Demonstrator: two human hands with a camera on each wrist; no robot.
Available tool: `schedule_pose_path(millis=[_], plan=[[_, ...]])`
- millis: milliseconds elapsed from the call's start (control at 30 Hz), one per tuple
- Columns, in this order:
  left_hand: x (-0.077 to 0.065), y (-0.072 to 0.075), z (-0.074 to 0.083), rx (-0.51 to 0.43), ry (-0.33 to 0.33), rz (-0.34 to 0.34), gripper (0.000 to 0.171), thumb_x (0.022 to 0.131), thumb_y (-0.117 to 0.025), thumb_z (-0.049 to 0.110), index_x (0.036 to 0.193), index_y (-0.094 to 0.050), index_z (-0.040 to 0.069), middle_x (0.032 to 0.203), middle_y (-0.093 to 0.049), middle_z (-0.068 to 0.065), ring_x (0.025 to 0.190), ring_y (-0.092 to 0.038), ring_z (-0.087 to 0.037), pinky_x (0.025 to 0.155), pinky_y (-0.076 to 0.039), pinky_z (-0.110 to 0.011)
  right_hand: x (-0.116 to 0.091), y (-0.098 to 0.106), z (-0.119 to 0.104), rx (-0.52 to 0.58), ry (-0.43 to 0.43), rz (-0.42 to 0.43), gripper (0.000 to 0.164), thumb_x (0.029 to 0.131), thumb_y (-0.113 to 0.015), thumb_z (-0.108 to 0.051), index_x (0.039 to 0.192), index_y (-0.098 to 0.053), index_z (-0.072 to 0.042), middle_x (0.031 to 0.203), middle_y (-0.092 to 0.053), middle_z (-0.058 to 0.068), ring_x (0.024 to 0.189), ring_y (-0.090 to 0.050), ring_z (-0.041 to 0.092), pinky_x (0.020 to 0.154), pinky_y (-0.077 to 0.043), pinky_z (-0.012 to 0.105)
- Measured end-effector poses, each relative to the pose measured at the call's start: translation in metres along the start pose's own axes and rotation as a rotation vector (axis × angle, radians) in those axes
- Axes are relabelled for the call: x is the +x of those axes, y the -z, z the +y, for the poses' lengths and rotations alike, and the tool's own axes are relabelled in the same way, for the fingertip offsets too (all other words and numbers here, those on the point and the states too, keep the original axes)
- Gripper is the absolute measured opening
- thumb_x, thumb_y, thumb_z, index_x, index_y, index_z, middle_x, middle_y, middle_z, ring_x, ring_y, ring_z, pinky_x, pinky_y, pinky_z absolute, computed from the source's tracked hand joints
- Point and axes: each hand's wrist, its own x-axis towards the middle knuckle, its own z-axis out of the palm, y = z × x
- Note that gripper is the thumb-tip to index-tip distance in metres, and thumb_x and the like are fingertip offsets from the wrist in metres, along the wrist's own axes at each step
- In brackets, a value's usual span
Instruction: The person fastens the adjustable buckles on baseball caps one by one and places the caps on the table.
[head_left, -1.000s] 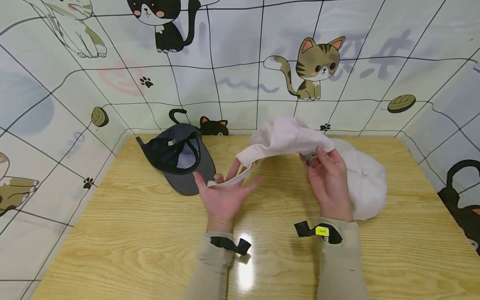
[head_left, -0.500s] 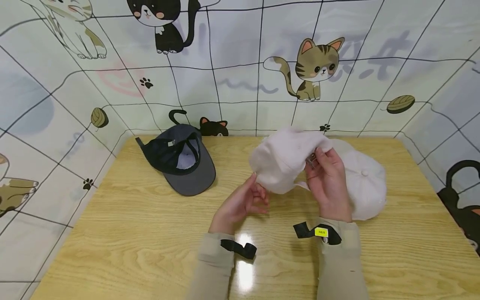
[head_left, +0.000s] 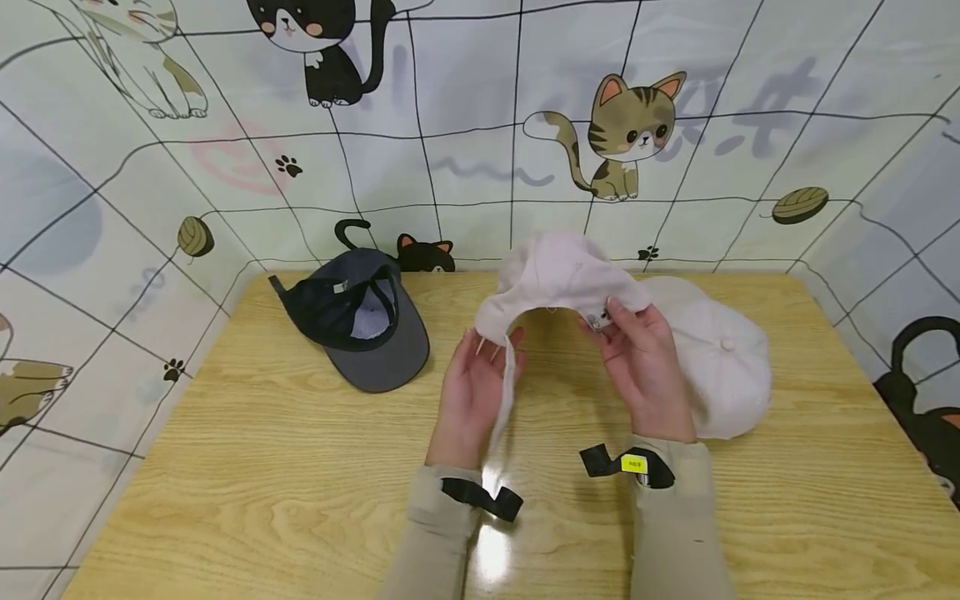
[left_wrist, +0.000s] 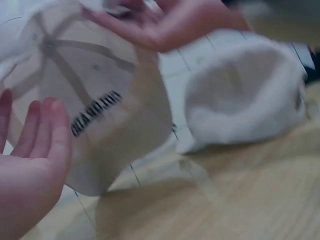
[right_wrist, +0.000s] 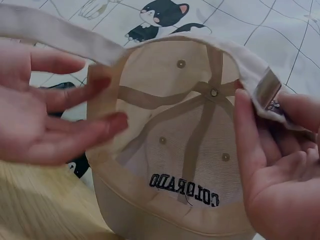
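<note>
A pale pinkish-white baseball cap [head_left: 562,271] is held up over the table, its inside facing me in the right wrist view. Mirrored dark lettering reading COLORADO [right_wrist: 185,190] shows through there. My right hand [head_left: 648,367] pinches the back edge at the metal buckle [right_wrist: 268,90], thumb on top. The loose strap [head_left: 507,392] hangs from the cap's other side, in front of my left hand [head_left: 471,400]. That left hand is palm up with fingers extended at the cap's left edge, not curled round it; in the left wrist view the fingers [left_wrist: 60,127] look straight.
A dark navy cap [head_left: 341,312] lies upturned at the back left of the wooden table [head_left: 262,500], its grey brim toward me. Another whitish cap [head_left: 723,358] sits to the right, behind my right hand. A cat-print cloth [head_left: 465,108] covers the walls behind.
The cap's left side swings down and back up, the strap now hanging down. My left hand moves from spread fingers under the strap, to the cap's near side, then back to its left edge.
</note>
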Motion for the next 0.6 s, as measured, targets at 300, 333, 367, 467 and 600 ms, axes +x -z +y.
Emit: schedule_pose_path(millis=[300, 333, 367, 467, 600], plan=[[0.000, -0.003, 0.011, -0.062, 0.055, 0.044, 0.048, 0.089, -0.045, 0.049, 0.117, -0.047, 0.010, 0.109, -0.051, -0.006, 0.098, -0.050, -0.020, 0.093, -0.034, -0.035, -0.001, -0.001, 0.007, -0.224, -0.146, 0.010, 0.022, 0.088, -0.051, 0.002, 0.111, -0.051, 0.002, 0.095, -0.059, 0.009, 0.078, -0.062, 0.018, 0.067, -0.052, 0.030], [0.000, -0.002, 0.011, -0.051, 0.071, 0.050, 0.045, 0.089, -0.046, 0.048, 0.116, -0.048, 0.011, 0.107, -0.052, -0.005, 0.097, -0.050, -0.019, 0.092, -0.035, -0.035, -0.001, 0.000, 0.008, -0.238, -0.159, 0.008, 0.021, 0.088, -0.052, 0.001, 0.110, -0.051, 0.002, 0.093, -0.060, 0.009, 0.076, -0.062, 0.017, 0.066, -0.052, 0.029], [0.001, -0.001, 0.010, -0.050, 0.080, 0.056, 0.041, 0.089, -0.048, 0.046, 0.114, -0.049, 0.013, 0.106, -0.052, -0.004, 0.096, -0.050, -0.018, 0.091, -0.035, -0.034, -0.001, 0.001, 0.009, -0.250, -0.172, 0.007, 0.021, 0.089, -0.051, 0.000, 0.110, -0.051, 0.001, 0.093, -0.060, 0.008, 0.075, -0.061, 0.017, 0.066, -0.051, 0.029], [0.000, -0.002, 0.008, -0.055, 0.038, 0.059, 0.027, 0.092, -0.047, 0.036, 0.108, -0.051, 0.015, 0.103, -0.052, -0.002, 0.096, -0.050, -0.016, 0.092, -0.034, -0.034, 0.000, 0.004, 0.011, -0.267, -0.195, 0.014, 0.021, 0.091, -0.050, -0.004, 0.111, -0.050, 0.001, 0.094, -0.059, 0.008, 0.075, -0.061, 0.017, 0.065, -0.051, 0.029], [-0.002, -0.004, 0.010, -0.158, -0.086, 0.039, 0.021, 0.091, -0.049, 0.029, 0.103, -0.052, 0.012, 0.104, -0.051, -0.002, 0.099, -0.048, -0.016, 0.097, -0.028, -0.034, 0.002, 0.008, 0.015, -0.208, -0.208, 0.026, 0.023, 0.094, -0.046, -0.012, 0.112, -0.052, 0.001, 0.094, -0.058, 0.009, 0.076, -0.060, 0.017, 0.063, -0.051, 0.027]])
